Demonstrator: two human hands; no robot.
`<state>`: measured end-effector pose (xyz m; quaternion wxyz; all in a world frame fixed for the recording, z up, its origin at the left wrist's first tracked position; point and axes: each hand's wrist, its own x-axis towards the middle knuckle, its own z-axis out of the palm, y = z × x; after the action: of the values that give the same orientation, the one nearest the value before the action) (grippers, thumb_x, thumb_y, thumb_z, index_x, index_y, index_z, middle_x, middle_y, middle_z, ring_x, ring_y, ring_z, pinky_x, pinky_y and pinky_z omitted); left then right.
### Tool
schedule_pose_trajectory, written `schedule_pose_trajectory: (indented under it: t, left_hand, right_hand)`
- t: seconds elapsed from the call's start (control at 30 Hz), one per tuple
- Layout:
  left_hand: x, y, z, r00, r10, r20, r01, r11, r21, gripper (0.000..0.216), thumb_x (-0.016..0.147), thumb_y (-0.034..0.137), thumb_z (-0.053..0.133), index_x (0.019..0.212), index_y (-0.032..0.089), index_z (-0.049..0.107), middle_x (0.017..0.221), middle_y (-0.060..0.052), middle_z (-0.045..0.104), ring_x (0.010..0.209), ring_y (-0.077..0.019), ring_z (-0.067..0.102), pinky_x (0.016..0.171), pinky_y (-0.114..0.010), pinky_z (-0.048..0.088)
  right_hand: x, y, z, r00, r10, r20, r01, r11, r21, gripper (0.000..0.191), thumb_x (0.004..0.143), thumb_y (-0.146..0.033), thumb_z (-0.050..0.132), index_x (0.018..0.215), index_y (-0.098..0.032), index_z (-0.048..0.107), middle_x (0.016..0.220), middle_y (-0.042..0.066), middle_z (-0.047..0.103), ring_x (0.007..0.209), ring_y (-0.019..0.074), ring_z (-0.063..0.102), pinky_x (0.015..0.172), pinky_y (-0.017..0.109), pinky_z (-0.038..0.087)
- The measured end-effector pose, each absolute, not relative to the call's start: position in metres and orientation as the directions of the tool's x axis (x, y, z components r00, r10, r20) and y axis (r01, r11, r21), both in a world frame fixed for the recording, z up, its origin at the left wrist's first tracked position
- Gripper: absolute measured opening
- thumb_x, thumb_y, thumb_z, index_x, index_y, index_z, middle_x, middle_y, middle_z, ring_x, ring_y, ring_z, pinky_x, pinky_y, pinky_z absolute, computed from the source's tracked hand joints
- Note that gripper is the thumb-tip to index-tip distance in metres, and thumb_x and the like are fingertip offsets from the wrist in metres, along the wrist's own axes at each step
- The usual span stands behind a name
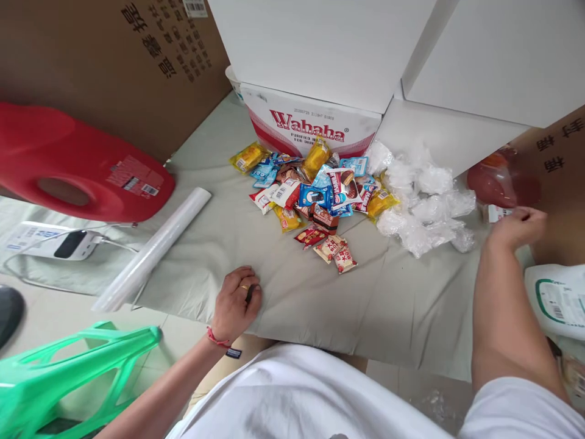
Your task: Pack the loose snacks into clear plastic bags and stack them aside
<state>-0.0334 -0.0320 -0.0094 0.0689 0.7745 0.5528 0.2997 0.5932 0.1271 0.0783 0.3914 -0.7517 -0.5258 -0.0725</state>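
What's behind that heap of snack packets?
Behind the snack packets stands a white-and-red box printed "Wahaha". The packets cover part of its lower front and small lettering, so those bits can't be seen.

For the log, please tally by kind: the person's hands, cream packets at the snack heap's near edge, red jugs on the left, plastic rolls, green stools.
Hands: 2 (left hand, right hand)
Cream packets: 2
Red jug: 1
Plastic roll: 1
Green stool: 1
Total: 7
The rest of the snack heap overlaps too much to count.
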Motion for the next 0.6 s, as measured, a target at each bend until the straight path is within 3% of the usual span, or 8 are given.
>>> schedule_pose_trajectory:
  t: [0.03,0.1,0.2,0.3,0.37,0.47,0.53,0.6]
  left_hand:
    - [-0.033,-0.032,-0.009,0.211,0.895,0.392,0.805,-0.386,0.450,0.014,0.086,0.013,0.058,0.096,0.022,0.064,0.101,-0.009,0.068,0.114,-0.0271,0.066,0.096,-0.044,0.057]
    - [-0.033,-0.032,-0.009,0.203,0.897,0.393,0.789,-0.388,0.477,0.012,0.086,0.013,0.059,0.093,0.021,0.065,0.098,-0.009,0.069,0.112,-0.0271,0.066,0.095,-0.043,0.058]
    - [-0.031,-0.032,-0.009,0.177,0.914,0.365,0.772,-0.359,0.524,0.010,0.084,0.016,0.058,0.088,0.022,0.065,0.097,-0.009,0.069,0.112,-0.0275,0.066,0.095,-0.044,0.058]
    - [-0.033,-0.033,-0.008,0.159,0.921,0.355,0.744,-0.348,0.570,0.009,0.085,0.017,0.057,0.085,0.022,0.064,0.096,-0.009,0.069,0.110,-0.0266,0.067,0.095,-0.044,0.058]
    - [-0.034,-0.036,-0.005,0.128,0.919,0.372,0.714,-0.346,0.609,0.009,0.086,0.018,0.056,0.086,0.021,0.064,0.097,-0.009,0.068,0.109,-0.0254,0.067,0.094,-0.043,0.058]
    - [-0.027,-0.042,0.002,0.014,0.924,0.381,0.660,-0.295,0.691,0.008,0.089,0.020,0.056,0.090,0.021,0.064,0.099,-0.008,0.068,0.102,-0.0229,0.068,0.091,-0.041,0.058]
    - [-0.011,-0.048,0.009,-0.025,0.946,0.324,0.572,-0.252,0.781,0.009,0.092,0.023,0.055,0.091,0.021,0.063,0.094,-0.006,0.066,0.089,-0.0190,0.067,0.084,-0.038,0.059]
    - [0.014,-0.051,0.015,0.034,0.976,0.217,0.410,-0.212,0.887,0.011,0.095,0.029,0.055,0.096,0.022,0.063,0.093,-0.005,0.065,0.081,-0.0157,0.065,0.073,-0.032,0.058]
  right_hand:
    - [0.574,0.121,0.079,0.500,0.644,0.579,0.833,-0.174,-0.525,0.055,0.104,-0.046,0.027,0.108,-0.016,0.073,0.106,0.025,0.067,0.105,0.0369,0.063,0.088,0.056,0.041]
    - [0.526,0.110,0.077,0.368,0.760,0.536,0.861,-0.060,-0.505,0.045,0.100,-0.046,0.045,0.108,-0.013,0.074,0.101,0.020,0.070,0.094,0.0284,0.065,0.084,0.044,0.046]
    - [0.452,0.097,0.065,0.012,0.970,0.242,0.941,0.071,-0.331,0.036,0.091,-0.043,0.064,0.114,-0.018,0.075,0.108,0.013,0.070,0.085,0.0211,0.063,0.074,0.033,0.045]
    - [0.411,0.088,0.059,0.030,0.996,0.084,0.985,-0.015,-0.174,0.025,0.091,-0.031,0.059,0.104,-0.019,0.077,0.099,0.010,0.072,0.086,0.0217,0.063,0.069,0.029,0.041]
    - [0.401,0.078,0.061,0.138,0.968,0.210,0.956,-0.075,-0.282,0.027,0.093,-0.031,0.054,0.100,-0.018,0.076,0.095,0.010,0.072,0.083,0.0208,0.062,0.071,0.030,0.043]
    - [0.383,0.048,0.065,0.400,0.835,0.378,0.753,-0.065,-0.655,0.031,0.092,-0.042,0.057,0.102,-0.017,0.074,0.089,0.007,0.071,0.074,0.0180,0.058,0.073,0.031,0.045]
    - [0.353,0.018,0.061,0.533,0.802,0.270,0.503,-0.045,-0.863,0.034,0.087,-0.047,0.062,0.101,-0.018,0.071,0.079,0.003,0.067,0.066,0.0153,0.052,0.065,0.029,0.043]
    - [0.311,-0.013,0.051,0.512,0.858,0.045,0.227,-0.084,-0.970,0.035,0.083,-0.051,0.066,0.099,-0.020,0.069,0.072,-0.002,0.061,0.057,0.0123,0.042,0.055,0.026,0.035]
